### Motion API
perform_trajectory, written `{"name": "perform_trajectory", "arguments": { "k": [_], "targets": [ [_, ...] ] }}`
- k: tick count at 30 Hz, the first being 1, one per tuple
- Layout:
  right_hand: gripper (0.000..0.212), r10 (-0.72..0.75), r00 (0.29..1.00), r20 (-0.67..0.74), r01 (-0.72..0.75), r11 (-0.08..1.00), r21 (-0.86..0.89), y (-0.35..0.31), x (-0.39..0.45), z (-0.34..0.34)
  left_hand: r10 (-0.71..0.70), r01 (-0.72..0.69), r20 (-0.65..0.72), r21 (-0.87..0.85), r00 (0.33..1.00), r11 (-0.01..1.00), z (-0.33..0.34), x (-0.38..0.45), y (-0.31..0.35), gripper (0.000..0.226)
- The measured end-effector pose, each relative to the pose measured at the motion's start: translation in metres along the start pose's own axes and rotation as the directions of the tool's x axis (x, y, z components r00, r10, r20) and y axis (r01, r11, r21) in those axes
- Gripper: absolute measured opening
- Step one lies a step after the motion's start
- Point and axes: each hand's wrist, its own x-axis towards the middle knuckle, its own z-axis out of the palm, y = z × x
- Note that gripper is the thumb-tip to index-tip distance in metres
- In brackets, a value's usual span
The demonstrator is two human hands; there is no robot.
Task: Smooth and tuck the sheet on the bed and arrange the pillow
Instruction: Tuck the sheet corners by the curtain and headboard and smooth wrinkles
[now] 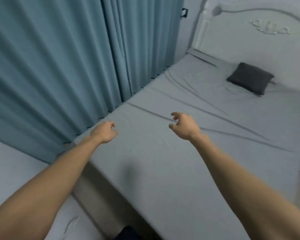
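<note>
A grey sheet covers the bed, with long creases running from the curtain side toward the right. A small dark grey pillow lies near the white headboard at the far end. Both my arms reach out over the foot part of the bed. My left hand hovers near the bed's curtain-side edge, fingers loosely curled, holding nothing. My right hand is above a crease in the sheet, fingers apart and bent, empty.
Teal curtains hang close along the bed's left side. A pale floor or second grey surface lies at the lower left. A dark object shows at the bottom edge.
</note>
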Motion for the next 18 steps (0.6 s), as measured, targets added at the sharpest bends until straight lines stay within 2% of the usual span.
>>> {"name": "perform_trajectory", "arguments": {
  "k": [4, 8, 12, 15, 18],
  "targets": [
    [0.058, -0.091, 0.996, 0.014, 0.090, 0.994, 0.055, -0.094, 0.065, 0.070, -0.097, 0.098, -0.012, 0.047, 0.995, 0.994, -0.034, 0.046, -0.116, 0.039],
    [0.056, -0.116, 0.992, 0.054, 0.112, 0.991, 0.072, -0.178, 0.139, 0.166, -0.066, 0.066, 0.001, 0.050, 0.998, 0.997, -0.051, 0.126, -0.215, 0.036],
    [0.052, -0.023, 0.988, 0.152, 0.013, 0.997, 0.070, -0.246, 0.202, 0.273, -0.112, 0.102, 0.117, 0.082, 0.987, 0.991, -0.047, 0.204, -0.312, 0.041],
    [0.051, 0.017, 0.968, 0.249, -0.027, 0.999, 0.038, -0.271, 0.229, 0.323, -0.160, 0.142, 0.251, 0.086, 0.955, 0.986, -0.032, 0.234, -0.365, 0.042],
    [0.049, 0.051, 0.950, 0.308, -0.049, 0.999, -0.014, -0.290, 0.265, 0.363, -0.201, 0.183, 0.329, 0.088, 0.923, 0.979, -0.020, 0.269, -0.413, 0.040]
  ]
}}
